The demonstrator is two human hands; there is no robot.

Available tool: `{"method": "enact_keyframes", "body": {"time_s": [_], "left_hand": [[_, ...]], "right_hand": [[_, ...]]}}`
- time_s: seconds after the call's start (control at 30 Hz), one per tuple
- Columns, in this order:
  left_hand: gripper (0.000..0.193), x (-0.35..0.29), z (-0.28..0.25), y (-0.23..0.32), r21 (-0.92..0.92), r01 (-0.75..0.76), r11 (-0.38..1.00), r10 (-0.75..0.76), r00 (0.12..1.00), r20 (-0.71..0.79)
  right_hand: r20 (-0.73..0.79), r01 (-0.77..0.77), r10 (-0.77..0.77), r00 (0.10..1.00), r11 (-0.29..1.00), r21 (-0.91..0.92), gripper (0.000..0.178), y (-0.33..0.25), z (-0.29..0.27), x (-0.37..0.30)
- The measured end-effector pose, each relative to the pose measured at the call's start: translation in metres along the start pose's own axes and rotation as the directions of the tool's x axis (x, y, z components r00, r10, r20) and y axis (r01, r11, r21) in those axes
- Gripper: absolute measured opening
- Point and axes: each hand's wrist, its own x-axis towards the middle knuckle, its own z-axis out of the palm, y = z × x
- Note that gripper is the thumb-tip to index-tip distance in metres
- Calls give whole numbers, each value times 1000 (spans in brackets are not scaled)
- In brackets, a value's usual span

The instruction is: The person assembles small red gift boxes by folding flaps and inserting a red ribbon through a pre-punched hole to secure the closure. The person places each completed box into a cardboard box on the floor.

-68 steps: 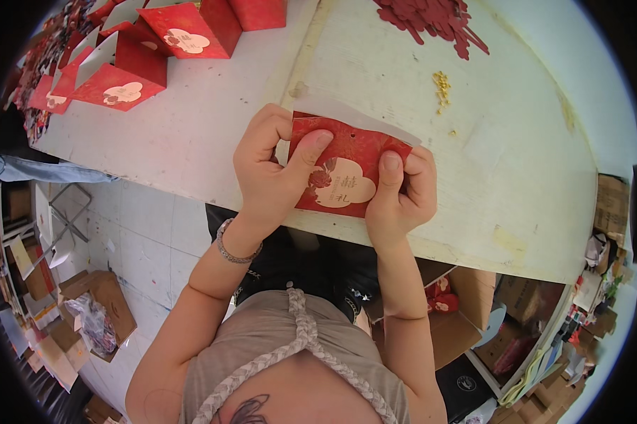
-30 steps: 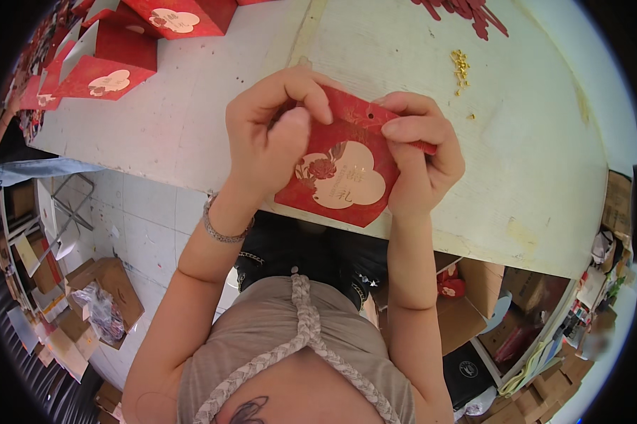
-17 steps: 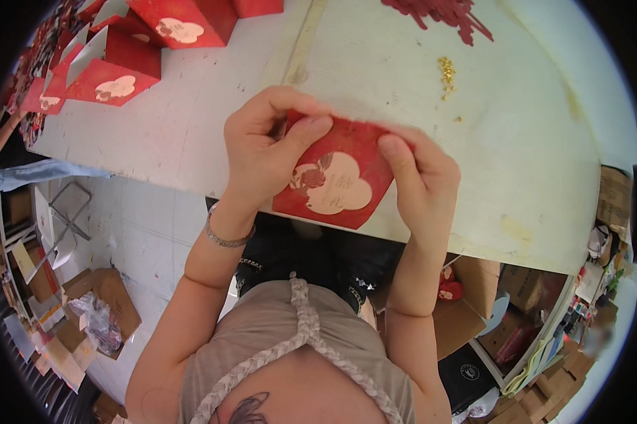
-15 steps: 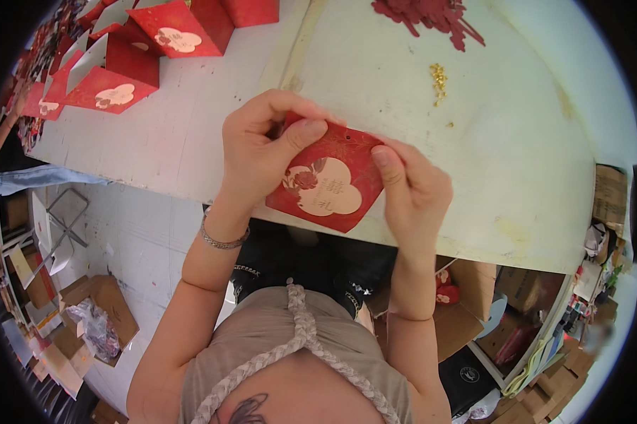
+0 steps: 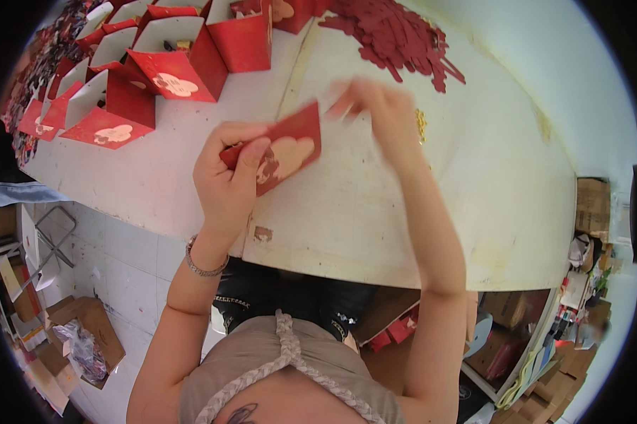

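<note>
My left hand (image 5: pixel 226 173) is closed around a red gift box (image 5: pixel 306 131) with a pale flower-shaped label and a rose print. The box is tilted above the table, its far end raised to the right. Off to the right of it, my right hand (image 5: pixel 382 116) is in the air, blurred by motion, its fingers loosely apart and nothing visible in them. Beyond that hand lies a heap of dark red ribbon strips (image 5: pixel 396 42). Small gold pieces (image 5: pixel 421 127) lie on the table just right of the right hand.
Several open red boxes (image 5: pixel 184 67) stand in rows at the far left of the white table (image 5: pixel 347 233), some with things inside. Below the table's right part is a cardboard box (image 5: pixel 382 311) with red items. Another carton (image 5: pixel 85 339) sits on the floor at left.
My right hand has let go of the red box and moved up and away towards the ribbons. My left hand has shifted left with the box, which is now turned and tilted.
</note>
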Motion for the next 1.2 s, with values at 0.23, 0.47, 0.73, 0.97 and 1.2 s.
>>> {"method": "enact_keyframes", "body": {"time_s": [0.23,0.47,0.73,0.97,1.2], "left_hand": [[5,3,2,-10,-108,-198,974,208,975,85],[6,8,-1,-5,91,-421,902,403,900,168],[10,0,34,5,94,-192,977,184,979,85],[13,-10,47,9,22,-361,932,350,915,202],[14,-13,50,8,75,-301,951,288,946,149]], "right_hand": [[-138,-125,-330,934,61,-990,20,65,-59,150],[-391,-228,-301,870,459,-859,23,39,-69,81],[-361,18,145,921,911,412,12,-52,16,-84],[-296,-162,237,925,953,258,13,-33,36,-117],[-595,-231,-267,758,743,-628,15,13,-44,-117]]}}
